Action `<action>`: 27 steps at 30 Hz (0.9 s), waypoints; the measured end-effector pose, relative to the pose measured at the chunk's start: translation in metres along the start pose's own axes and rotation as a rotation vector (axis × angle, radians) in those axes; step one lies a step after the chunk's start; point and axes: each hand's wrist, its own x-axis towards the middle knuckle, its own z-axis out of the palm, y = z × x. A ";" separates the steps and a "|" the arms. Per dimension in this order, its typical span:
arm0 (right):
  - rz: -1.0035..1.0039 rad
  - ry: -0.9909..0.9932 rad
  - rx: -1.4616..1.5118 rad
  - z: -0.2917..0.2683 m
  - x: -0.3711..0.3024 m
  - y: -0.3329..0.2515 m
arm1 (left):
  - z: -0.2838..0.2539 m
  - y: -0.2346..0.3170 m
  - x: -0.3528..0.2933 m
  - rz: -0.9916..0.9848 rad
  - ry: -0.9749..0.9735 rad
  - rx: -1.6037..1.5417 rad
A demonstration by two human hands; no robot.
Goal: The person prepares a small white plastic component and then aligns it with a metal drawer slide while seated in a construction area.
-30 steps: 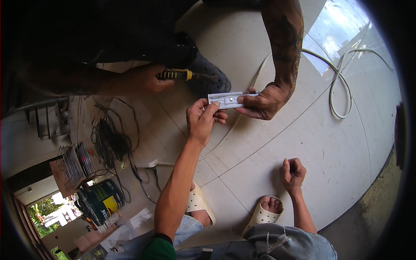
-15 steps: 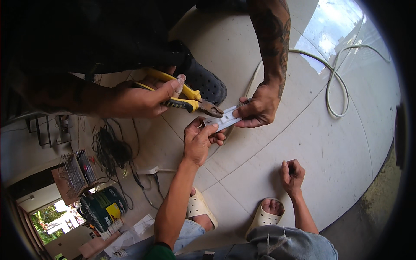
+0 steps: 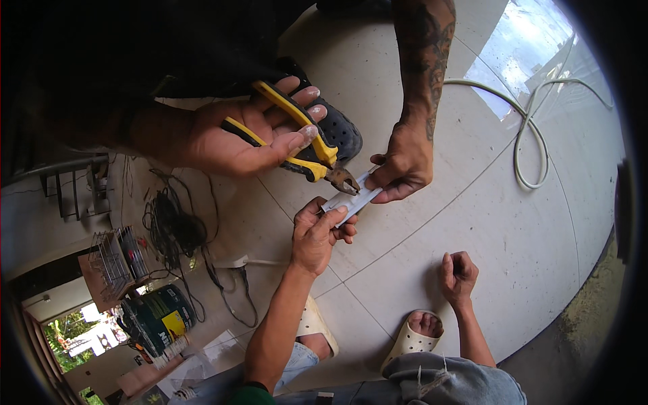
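My left hand pinches the near end of a narrow white plastic piece between thumb and fingers. A co-worker's tattooed-arm hand grips its far end. The co-worker's other hand holds yellow-and-black pliers loosely, with handles spread and fingers partly straightened. The plier jaws, worn and parted, are just over the white piece; whether they touch it I cannot tell. My right hand hangs above the floor near my knee, fingers curled in, with nothing visible in it.
A pale cable loops across the tiled floor at right. Tangled black cords and a white extension socket lie at left, near a dark green container and a wire rack. A black clog is beyond the pliers.
The co-worker's hand has loosened on the pliers, fingers opening out and handles spreading. The plier jaws have shifted slightly right and opened wider. The white piece has tilted a little; my right hand stays put.
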 end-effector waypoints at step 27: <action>0.014 0.004 0.017 0.002 -0.002 0.006 | 0.007 -0.011 -0.014 0.026 0.001 0.055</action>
